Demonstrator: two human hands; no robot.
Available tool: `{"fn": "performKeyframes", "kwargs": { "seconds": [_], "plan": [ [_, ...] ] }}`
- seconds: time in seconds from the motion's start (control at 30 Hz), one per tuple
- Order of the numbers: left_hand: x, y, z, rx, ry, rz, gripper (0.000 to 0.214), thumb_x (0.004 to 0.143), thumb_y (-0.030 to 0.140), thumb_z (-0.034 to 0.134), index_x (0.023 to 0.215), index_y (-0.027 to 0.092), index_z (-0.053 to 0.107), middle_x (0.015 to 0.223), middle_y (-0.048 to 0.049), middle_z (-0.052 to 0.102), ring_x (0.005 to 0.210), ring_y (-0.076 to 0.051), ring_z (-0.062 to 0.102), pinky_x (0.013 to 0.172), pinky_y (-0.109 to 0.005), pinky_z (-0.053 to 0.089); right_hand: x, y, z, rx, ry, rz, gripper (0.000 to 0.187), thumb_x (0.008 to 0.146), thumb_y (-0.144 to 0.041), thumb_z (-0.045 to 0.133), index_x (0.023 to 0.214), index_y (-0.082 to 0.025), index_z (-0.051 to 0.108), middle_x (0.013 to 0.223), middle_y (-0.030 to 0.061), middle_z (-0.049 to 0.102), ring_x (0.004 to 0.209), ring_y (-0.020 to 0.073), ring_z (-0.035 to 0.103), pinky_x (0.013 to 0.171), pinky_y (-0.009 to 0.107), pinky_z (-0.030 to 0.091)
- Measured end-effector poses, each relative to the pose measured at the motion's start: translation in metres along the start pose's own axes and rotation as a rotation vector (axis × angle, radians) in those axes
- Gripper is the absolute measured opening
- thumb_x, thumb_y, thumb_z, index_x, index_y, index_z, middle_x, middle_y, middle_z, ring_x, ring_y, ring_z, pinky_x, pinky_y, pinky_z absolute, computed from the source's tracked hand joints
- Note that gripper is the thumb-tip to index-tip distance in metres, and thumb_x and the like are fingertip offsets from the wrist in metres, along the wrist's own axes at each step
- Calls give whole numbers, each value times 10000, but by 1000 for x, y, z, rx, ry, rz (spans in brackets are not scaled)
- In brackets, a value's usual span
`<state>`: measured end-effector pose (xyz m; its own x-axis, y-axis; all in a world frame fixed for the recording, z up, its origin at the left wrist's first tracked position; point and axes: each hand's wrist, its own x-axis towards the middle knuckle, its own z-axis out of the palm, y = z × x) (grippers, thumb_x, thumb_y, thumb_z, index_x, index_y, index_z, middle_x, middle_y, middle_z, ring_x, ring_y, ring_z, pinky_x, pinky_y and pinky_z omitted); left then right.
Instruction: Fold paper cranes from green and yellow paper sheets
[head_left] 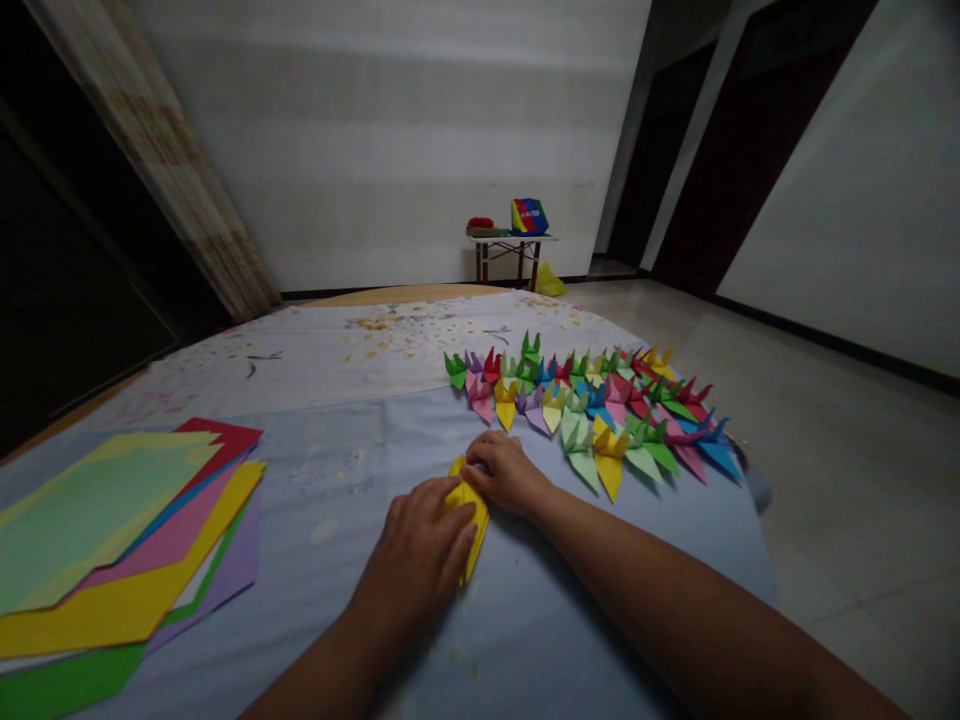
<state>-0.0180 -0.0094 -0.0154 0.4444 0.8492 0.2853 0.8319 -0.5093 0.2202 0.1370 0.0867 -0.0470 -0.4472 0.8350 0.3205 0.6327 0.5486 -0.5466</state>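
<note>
A folded piece of yellow origami paper [477, 545] lies on the blue cloth in front of me, long and narrow with a pointed near end. My left hand [424, 535] rests over its left side, fingers bent onto the paper and the thumb pressing along it. At the far end, my right hand [506, 470] pinches the paper between thumb and curled fingers. Both hands partly cover the paper, so its upper part shows only in small patches. Rows of folded paper cranes [609, 450] in many colours stand just beyond my right hand.
At the left lies a stack of coloured paper sheets [112, 510], fanned unevenly. A flowered cloth [315, 345] covers the far part of the round table. Against the wall stands a small table [517, 240] with a colourful box [529, 216]. Tiled floor [795, 480] lies at the right.
</note>
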Motion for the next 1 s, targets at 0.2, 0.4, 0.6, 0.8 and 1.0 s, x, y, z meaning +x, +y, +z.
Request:
{"fn": "performKeyframes", "kwargs": {
  "seconds": [0.2, 0.4, 0.6, 0.8, 1.0],
  "plan": [
    [3, 8, -8, 21, -156, 25, 261, 885, 271, 421, 1061, 274, 614, 1180, -21, 617, 1183, -261, 449, 968, -515, 247, 0, 0, 0, -45, -26, -2, 55, 787, -235, 613, 798, -185, 631, 939, 34, 590, 944, 184, 492, 802, 342, 286],
    [4, 10, -9, 39, -177, 54, 312, 874, 236, 410, 1146, 288, 555, 1157, -30, 622, 1198, -274, 428, 1002, -561, 162, -1, -2, -4, -67, -50, 16, 124, 793, -249, 606, 903, -197, 626, 983, 49, 579, 975, 200, 481, 809, 359, 285],
    [3, 12, -8, 46, -151, 85, 300, 843, 224, 454, 1113, 296, 562, 1128, -31, 619, 1199, -280, 424, 1028, -600, 104, -3, 4, -15, -29, -101, 62, 418, 707, -372, 695, 1083, -229, 580, 1115, 66, 544, 1091, 242, 420, 875, 393, 289],
    [2, 14, -6, 55, -143, 79, 295, 836, 211, 458, 1098, 288, 569, 1136, -29, 613, 1198, -281, 425, 1042, -608, 69, 0, 9, -16, -45, -165, 117, 456, 649, -422, 735, 1048, -248, 601, 1135, 60, 528, 1096, 261, 404, 866, 411, 293],
    [4, 16, -9, 46, -168, 65, 279, 845, 232, 451, 1087, 279, 581, 1113, -35, 623, 1210, -283, 418, 1043, -608, 49, 9, 9, -7, -68, -62, 206, 246, 723, -389, 680, 911, -233, 650, 1041, 53, 552, 1046, 247, 419, 836, 386, 285]
  ]
}}
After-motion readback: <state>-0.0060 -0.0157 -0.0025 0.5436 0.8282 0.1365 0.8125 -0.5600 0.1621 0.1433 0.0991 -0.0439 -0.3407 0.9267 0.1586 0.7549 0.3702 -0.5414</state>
